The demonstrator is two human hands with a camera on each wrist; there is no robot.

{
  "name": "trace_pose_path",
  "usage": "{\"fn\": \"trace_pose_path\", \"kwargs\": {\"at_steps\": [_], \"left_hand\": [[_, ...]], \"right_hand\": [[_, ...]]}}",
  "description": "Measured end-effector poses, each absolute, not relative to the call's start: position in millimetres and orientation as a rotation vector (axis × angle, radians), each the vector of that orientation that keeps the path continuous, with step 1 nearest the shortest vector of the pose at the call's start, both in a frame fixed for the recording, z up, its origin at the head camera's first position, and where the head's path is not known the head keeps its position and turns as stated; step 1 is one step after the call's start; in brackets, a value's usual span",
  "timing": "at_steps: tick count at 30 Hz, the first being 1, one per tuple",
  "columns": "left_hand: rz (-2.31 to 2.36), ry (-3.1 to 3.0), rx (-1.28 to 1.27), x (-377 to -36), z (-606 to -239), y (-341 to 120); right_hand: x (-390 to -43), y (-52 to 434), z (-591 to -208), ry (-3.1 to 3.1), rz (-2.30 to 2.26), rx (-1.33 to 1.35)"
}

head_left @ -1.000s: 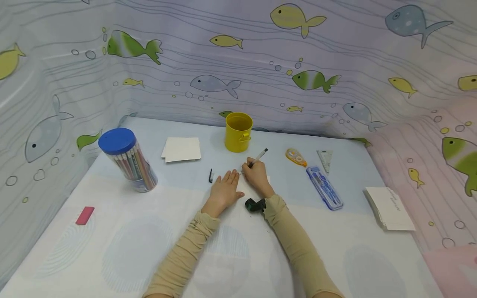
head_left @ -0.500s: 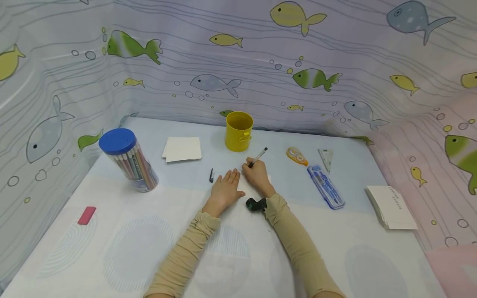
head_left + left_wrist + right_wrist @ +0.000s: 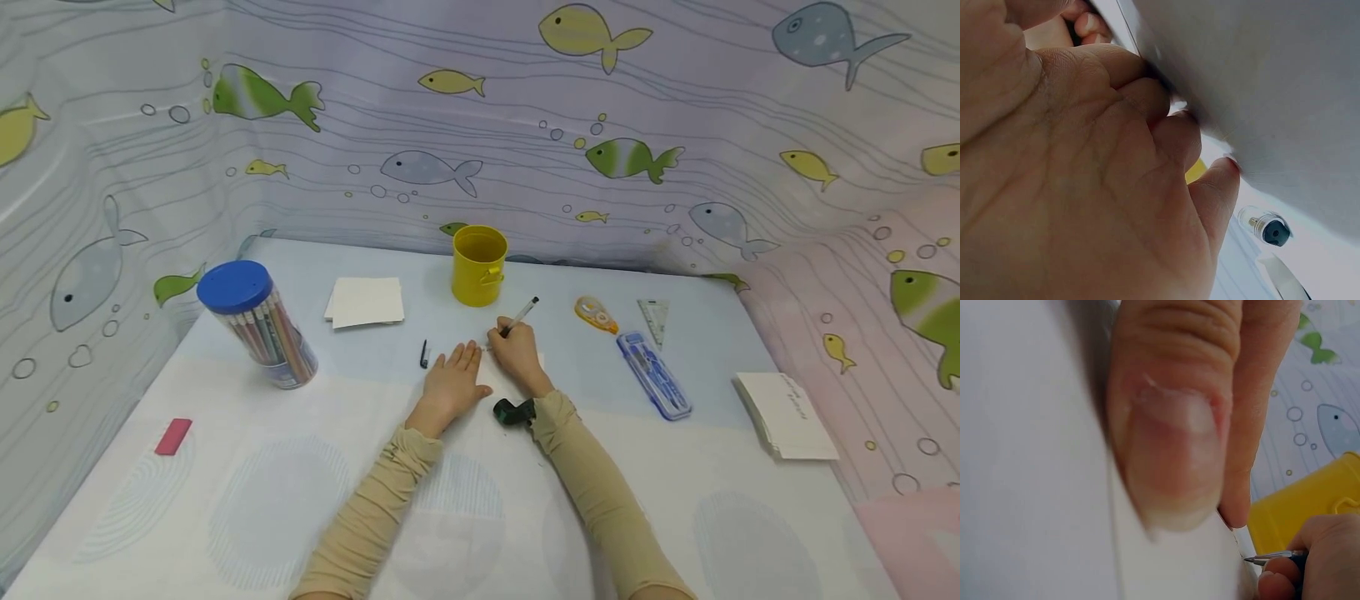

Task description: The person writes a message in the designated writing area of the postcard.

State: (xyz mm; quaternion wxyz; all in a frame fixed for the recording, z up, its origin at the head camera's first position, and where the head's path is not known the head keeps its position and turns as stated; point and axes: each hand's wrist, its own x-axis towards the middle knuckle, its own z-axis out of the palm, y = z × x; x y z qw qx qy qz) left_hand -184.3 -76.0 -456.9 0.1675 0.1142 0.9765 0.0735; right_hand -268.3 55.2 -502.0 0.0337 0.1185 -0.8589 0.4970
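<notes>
Here your right hand (image 3: 516, 354) grips the pen (image 3: 521, 317), its tip down on the small white card (image 3: 1172, 562) near the yellow cup (image 3: 480, 265). Your left hand (image 3: 452, 383) lies flat with straight fingers, pinning that card. I'd judge the writing as underway: the pen cap (image 3: 423, 353) lies off beside you, and a finished-looking stack (image 3: 783, 414) sits well apart on the right.

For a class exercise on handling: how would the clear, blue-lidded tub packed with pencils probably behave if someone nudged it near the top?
The clear, blue-lidded tub of pencils stands tall and seems to lean, so a push near its lid would probably tip it. It looks packed full, so likely heavy for its size. Being round, it may roll across the pale table once down.
</notes>
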Motion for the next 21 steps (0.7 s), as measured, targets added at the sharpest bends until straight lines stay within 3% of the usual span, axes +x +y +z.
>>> {"fn": "trace_pose_path", "kwargs": {"at_steps": [21], "left_hand": [[0.204,2.787,0.336,-183.2,-454.2,-76.7]], "right_hand": [[-268.2,55.0,-500.9,-2.65,1.497,0.368]]}}
